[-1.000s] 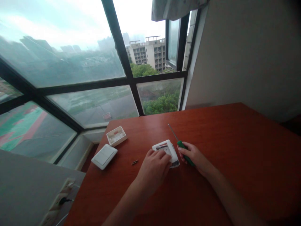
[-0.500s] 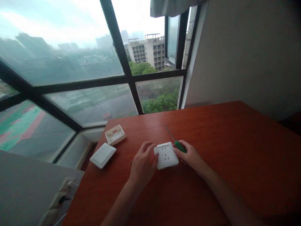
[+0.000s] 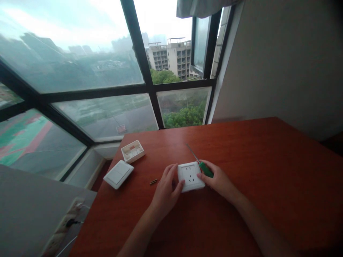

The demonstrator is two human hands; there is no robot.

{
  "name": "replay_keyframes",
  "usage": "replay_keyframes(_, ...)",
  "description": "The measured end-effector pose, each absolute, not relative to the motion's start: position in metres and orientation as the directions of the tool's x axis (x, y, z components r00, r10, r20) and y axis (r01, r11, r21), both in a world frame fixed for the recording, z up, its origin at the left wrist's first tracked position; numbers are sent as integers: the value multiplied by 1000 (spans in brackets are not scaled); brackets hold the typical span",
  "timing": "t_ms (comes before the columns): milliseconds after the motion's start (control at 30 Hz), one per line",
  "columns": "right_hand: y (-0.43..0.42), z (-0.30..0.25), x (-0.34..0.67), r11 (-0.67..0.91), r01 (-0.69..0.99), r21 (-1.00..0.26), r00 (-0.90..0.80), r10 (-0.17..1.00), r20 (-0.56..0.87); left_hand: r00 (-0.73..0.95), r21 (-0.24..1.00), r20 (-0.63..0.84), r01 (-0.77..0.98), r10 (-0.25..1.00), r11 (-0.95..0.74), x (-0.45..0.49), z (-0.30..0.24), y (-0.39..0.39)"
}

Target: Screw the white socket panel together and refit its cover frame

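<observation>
A white wall socket [image 3: 190, 175] with several slots faces up in front of me, its near edge low over the table. My left hand [image 3: 168, 185] grips its left side, with the thumb on the front face. In my right hand [image 3: 214, 176] is a screwdriver [image 3: 205, 169] with a green handle, its thin shaft pointing away and up to the left. The thumb of that hand also presses on the socket's right edge. Two small brass-coloured screws [image 3: 153, 181] lie on the table, left of my left hand.
A white switch panel [image 3: 118, 174] lies near the left edge of the reddish wooden table [image 3: 257, 157]. Behind it stands a cream mounting box [image 3: 133, 151], open side up. Windows rise beyond the table, and a socket strip [image 3: 63, 225] with a black plug is at lower left.
My left hand has closed onto the socket's left side, with its thumb now on the face. The screws beside it have come into clearer view. The screwdriver stays in my right hand.
</observation>
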State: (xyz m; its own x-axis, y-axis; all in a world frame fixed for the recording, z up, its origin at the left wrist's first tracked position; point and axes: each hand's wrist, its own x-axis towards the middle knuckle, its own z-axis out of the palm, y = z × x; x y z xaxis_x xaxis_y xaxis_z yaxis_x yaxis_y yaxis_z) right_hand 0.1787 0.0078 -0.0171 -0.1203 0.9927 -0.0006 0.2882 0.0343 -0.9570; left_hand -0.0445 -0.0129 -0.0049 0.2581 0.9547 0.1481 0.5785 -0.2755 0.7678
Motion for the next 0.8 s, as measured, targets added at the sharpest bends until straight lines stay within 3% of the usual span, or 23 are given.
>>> replay_keyframes(800, 5, -17, 186, 29, 327, -945, -276, 959, -66, 254, 775, 135, 575, 958, -262, -42, -6, -11)
